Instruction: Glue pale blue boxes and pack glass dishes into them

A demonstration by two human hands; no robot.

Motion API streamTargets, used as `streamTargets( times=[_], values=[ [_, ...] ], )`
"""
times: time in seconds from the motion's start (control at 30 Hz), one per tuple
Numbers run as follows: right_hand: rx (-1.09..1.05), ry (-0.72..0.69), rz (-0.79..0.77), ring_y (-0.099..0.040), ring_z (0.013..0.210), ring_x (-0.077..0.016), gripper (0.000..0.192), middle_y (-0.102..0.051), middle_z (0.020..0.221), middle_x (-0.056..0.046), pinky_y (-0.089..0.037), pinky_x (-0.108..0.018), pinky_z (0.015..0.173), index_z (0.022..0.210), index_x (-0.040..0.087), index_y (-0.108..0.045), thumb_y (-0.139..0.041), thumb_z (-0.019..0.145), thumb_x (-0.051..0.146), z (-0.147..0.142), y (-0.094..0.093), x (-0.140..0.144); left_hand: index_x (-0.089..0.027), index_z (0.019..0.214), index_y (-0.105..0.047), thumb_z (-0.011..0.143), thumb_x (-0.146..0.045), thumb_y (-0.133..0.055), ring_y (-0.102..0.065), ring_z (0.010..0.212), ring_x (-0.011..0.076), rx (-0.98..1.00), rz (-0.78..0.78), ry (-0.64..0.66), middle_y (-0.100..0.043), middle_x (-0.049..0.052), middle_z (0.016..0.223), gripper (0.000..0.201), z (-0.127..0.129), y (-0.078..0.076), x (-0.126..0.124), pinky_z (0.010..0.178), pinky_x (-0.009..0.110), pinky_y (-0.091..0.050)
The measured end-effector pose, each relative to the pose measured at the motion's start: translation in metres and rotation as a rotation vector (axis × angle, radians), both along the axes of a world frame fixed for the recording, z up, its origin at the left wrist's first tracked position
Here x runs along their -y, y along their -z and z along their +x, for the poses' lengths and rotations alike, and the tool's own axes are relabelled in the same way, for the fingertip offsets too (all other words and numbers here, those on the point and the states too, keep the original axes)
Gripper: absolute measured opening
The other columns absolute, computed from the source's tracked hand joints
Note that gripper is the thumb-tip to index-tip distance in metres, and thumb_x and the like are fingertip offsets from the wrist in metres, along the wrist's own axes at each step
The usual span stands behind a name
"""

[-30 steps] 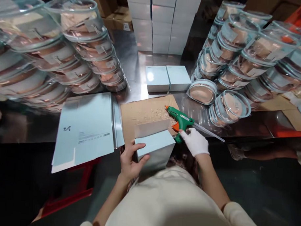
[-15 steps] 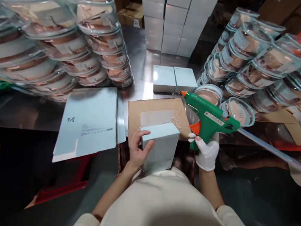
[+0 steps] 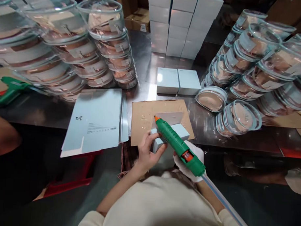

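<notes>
— Where the pale blue carton (image 3: 170, 135) is propped at the table's near edge, how is it held?

— It is gripped at its nine o'clock side by the bare left hand (image 3: 149, 152). An open flap is seen at its twelve o'clock, over the cardboard sheet (image 3: 142, 117).

— And the green glue gun (image 3: 180, 146)?

— It is clasped in the gloved right hand (image 3: 188, 158) at the carton's four o'clock. Its long axis is laid from five o'clock to eleven, with the orange nozzle (image 3: 156, 118) brought over the flap. Both hands are equally near.
</notes>
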State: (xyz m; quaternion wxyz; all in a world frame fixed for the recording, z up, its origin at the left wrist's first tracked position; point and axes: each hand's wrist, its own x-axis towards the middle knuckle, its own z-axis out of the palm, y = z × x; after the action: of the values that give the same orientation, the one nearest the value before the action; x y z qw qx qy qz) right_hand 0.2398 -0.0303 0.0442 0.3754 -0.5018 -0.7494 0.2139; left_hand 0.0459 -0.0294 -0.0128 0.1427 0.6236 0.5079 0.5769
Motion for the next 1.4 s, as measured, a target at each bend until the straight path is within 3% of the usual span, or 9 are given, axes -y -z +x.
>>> streamTargets(
  times=[0.23, 0.43, 0.6, 0.77, 0.87, 0.97, 1.1, 1.27, 1.4],
  values=[
    [-0.055, 0.162, 0.009, -0.065, 0.059, -0.0182, 0.024, -0.069, 0.068, -0.002, -0.056, -0.032, 0.061, 0.075, 0.022, -0.064, -0.073, 0.085, 0.042, 0.020, 0.022, -0.006, -0.024, 0.115, -0.070, 0.095, -0.039, -0.073, -0.069, 0.106, 0.0233, -0.013, 0.003, -0.057, -0.075, 0.005, 0.103, 0.025, -0.009, 0.002, 0.005, 0.102, 0.040, -0.053],
    [-0.455, 0.457, -0.349, -0.060, 0.051, -0.0184, 0.038, -0.070, 0.063, -0.003, -0.049, -0.030, 0.044, 0.073, 0.022, -0.069, -0.082, 0.070, 0.057, 0.043, 0.045, -0.029, -0.023, 0.112, -0.070, 0.094, -0.046, -0.072, -0.069, 0.106, 0.0242, 0.057, -0.057, -0.095, -0.073, 0.005, 0.103, 0.029, -0.021, 0.008, 0.007, 0.098, 0.040, -0.053],
    [-0.815, 0.376, -0.776, -0.058, 0.045, -0.0140, 0.055, -0.079, 0.079, -0.009, -0.048, -0.027, 0.043, 0.091, 0.016, -0.072, -0.073, 0.073, 0.068, 0.034, 0.053, -0.079, -0.022, 0.112, -0.070, 0.096, -0.047, -0.069, -0.068, 0.101, 0.0217, 0.162, -0.039, -0.046, -0.073, 0.006, 0.105, 0.030, -0.028, 0.008, 0.005, 0.088, 0.033, -0.054],
    [-0.391, 0.431, -0.835, -0.066, 0.050, -0.0243, 0.055, -0.068, 0.054, -0.011, -0.055, -0.034, 0.050, 0.070, 0.018, -0.070, -0.065, 0.085, 0.071, 0.061, 0.048, -0.095, -0.024, 0.110, -0.070, 0.096, -0.049, -0.069, -0.069, 0.100, 0.0215, 0.199, -0.022, -0.014, -0.073, 0.004, 0.103, 0.030, -0.031, 0.008, 0.004, 0.090, 0.033, -0.054],
    [-0.351, 0.425, -0.681, -0.073, 0.069, -0.0246, 0.045, -0.076, 0.069, -0.009, -0.057, -0.032, 0.062, 0.080, 0.019, -0.077, -0.079, 0.078, 0.063, 0.061, 0.027, -0.089, -0.024, 0.108, -0.072, 0.094, -0.054, -0.069, -0.069, 0.103, 0.0236, 0.214, -0.072, -0.006, -0.073, 0.005, 0.102, 0.033, -0.029, 0.012, 0.003, 0.095, 0.036, -0.053],
    [-0.444, 0.161, -0.613, -0.075, 0.093, -0.0248, 0.057, -0.081, 0.102, -0.007, -0.061, -0.035, 0.084, 0.111, 0.020, -0.080, -0.088, 0.070, 0.058, 0.035, 0.007, -0.088, -0.025, 0.107, -0.072, 0.092, -0.057, -0.071, -0.069, 0.111, 0.0261, 0.255, -0.082, 0.087, -0.073, 0.007, 0.108, 0.035, -0.024, 0.014, 0.002, 0.100, 0.039, -0.052],
    [-0.554, -0.178, -0.661, -0.074, 0.101, -0.0276, 0.064, -0.080, 0.107, -0.009, -0.060, -0.042, 0.094, 0.111, 0.018, -0.079, -0.087, 0.071, 0.067, 0.011, 0.002, -0.093, -0.025, 0.108, -0.070, 0.091, -0.057, -0.073, -0.060, 0.135, 0.0313, 0.424, -0.092, 0.125, -0.069, 0.012, 0.128, 0.036, -0.016, 0.016, -0.002, 0.111, 0.044, -0.046],
    [-0.336, -0.658, -0.411, -0.063, 0.133, -0.0334, 0.088, -0.067, 0.142, -0.017, -0.048, -0.049, 0.115, 0.126, 0.019, -0.074, -0.065, 0.075, 0.091, 0.030, -0.002, -0.086, -0.037, 0.138, -0.046, 0.093, -0.050, -0.075, -0.072, 0.115, 0.0258, 0.692, -0.023, 0.201, -0.069, 0.005, 0.115, 0.055, -0.020, 0.021, -0.011, 0.104, 0.045, -0.053],
    [-0.095, -0.789, -0.213, -0.062, 0.134, -0.0256, 0.050, -0.064, 0.144, -0.015, -0.047, -0.046, 0.117, 0.138, 0.025, -0.068, -0.073, 0.096, 0.051, 0.028, -0.016, -0.085, -0.026, 0.100, -0.066, 0.093, -0.062, -0.068, -0.068, 0.112, 0.0255, 0.532, -0.076, 0.231, -0.066, 0.007, 0.109, 0.036, -0.029, 0.020, -0.013, 0.105, 0.047, -0.054]
  ],
)
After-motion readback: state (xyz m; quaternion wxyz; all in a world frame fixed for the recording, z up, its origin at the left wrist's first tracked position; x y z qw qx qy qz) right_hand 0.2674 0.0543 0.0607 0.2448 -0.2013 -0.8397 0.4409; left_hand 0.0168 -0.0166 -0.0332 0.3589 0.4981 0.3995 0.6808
